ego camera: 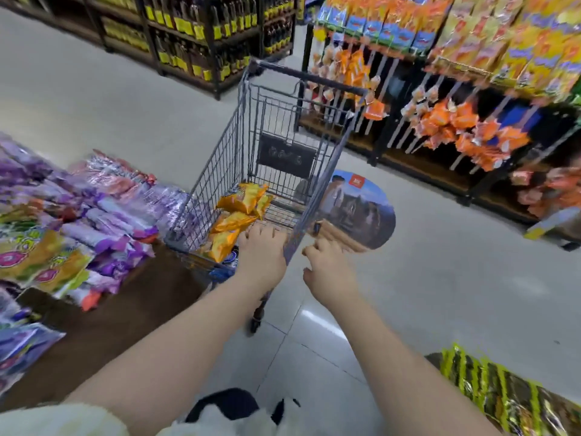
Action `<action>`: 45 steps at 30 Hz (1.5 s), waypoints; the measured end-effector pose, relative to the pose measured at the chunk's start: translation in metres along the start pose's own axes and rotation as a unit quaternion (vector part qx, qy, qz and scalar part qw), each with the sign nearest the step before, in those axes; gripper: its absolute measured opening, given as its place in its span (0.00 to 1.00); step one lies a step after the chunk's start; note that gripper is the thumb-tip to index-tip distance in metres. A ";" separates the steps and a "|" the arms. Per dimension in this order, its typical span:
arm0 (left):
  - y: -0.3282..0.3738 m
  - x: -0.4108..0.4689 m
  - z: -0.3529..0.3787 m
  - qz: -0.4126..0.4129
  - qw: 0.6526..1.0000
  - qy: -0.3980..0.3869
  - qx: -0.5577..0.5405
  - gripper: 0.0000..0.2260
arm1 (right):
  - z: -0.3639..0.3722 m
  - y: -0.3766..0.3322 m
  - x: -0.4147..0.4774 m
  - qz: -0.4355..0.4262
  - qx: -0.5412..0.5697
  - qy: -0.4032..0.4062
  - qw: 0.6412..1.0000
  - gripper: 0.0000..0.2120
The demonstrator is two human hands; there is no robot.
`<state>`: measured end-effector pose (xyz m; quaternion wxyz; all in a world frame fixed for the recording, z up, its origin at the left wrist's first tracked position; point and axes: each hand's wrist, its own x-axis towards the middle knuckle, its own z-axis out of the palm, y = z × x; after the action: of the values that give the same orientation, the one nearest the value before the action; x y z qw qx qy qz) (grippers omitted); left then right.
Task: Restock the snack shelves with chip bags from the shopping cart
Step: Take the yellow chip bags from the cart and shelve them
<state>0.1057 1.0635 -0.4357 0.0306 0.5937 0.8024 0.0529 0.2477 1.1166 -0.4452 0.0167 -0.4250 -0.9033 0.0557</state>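
Orange-stocked snack shelves [418,162] at right, wire shopping cart [220,152] near them. Orange chip bags [239,209] heaped in cart's near left corner. Left hand [261,256] spread over bags, grasping nothing; right hand [327,272] loosely curled, empty, beside cart rim.

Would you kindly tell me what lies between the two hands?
The side rim of the shopping cart, in the head view: the left hand is inside it, the right hand outside.

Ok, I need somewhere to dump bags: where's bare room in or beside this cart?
Free: in the cart, the wire floor between the orange chip bags and its far wall; the brown tabletop between the purple packs and the cart. Crowded: the cart's near left corner, where the left hand reaches.
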 end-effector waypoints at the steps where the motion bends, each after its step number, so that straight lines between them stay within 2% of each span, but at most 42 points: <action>1: -0.008 0.005 0.008 -0.019 1.000 -0.018 -0.004 0.14 | 0.007 -0.002 0.016 -0.017 0.004 -0.017 1.000 0.12; 9: -0.094 0.058 0.054 -0.133 0.986 -0.101 -0.014 0.18 | 0.066 -0.040 0.128 -0.078 0.009 -0.093 0.993 0.13; 14: -0.142 0.096 0.088 -0.152 0.972 -0.176 -0.025 0.18 | 0.097 -0.064 0.194 -0.093 -0.008 -0.168 0.981 0.15; 18: -0.168 0.129 0.114 -0.141 0.963 -0.226 -0.035 0.18 | 0.117 -0.069 0.241 -0.082 -0.008 -0.230 0.970 0.17; 22: -0.186 0.153 0.140 -0.173 0.944 -0.268 -0.086 0.18 | 0.143 -0.067 0.276 -0.050 0.037 -0.300 0.952 0.18; 28: -0.187 0.170 0.177 -0.292 0.880 -0.313 -0.205 0.19 | 0.182 -0.048 0.323 0.037 0.182 -0.409 0.893 0.20; 30: -0.181 0.176 0.188 -0.365 0.833 -0.328 -0.257 0.19 | 0.198 -0.040 0.340 0.049 0.194 -0.451 0.870 0.20; 32: -0.172 0.183 0.203 -0.455 0.760 -0.326 -0.330 0.20 | 0.213 -0.034 0.356 0.063 0.205 -0.490 0.845 0.18; 36: -0.149 0.191 0.224 -0.609 0.555 -0.310 -0.473 0.25 | 0.246 -0.023 0.373 0.047 0.182 -0.547 0.816 0.15; 37: -0.143 0.191 0.232 -0.648 0.503 -0.297 -0.489 0.32 | 0.256 -0.020 0.375 0.046 0.180 -0.559 0.808 0.15; 38: -0.138 0.189 0.241 -0.679 0.466 -0.268 -0.500 0.38 | 0.267 -0.018 0.375 0.051 0.181 -0.571 0.799 0.15; 39: -0.135 0.189 0.247 -0.705 0.443 -0.230 -0.504 0.41 | 0.278 -0.015 0.376 0.059 0.182 -0.581 0.791 0.15; 42: -0.129 0.183 0.270 -0.764 0.380 -0.122 -0.507 0.35 | 0.311 -0.012 0.377 0.077 0.187 -0.608 0.768 0.19; 43: -0.129 0.183 0.274 -0.774 0.362 -0.120 -0.506 0.33 | 0.321 -0.012 0.376 0.079 0.185 -0.617 0.761 0.22; 45: -0.126 0.181 0.285 -0.778 0.353 -0.130 -0.504 0.30 | 0.339 -0.013 0.371 0.083 0.185 -0.630 0.750 0.27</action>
<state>-0.0351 1.2134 -0.7311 0.4549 -0.4231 0.7144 0.3221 -0.0256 1.3651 -0.7872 -0.4825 -0.3552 -0.6426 0.4776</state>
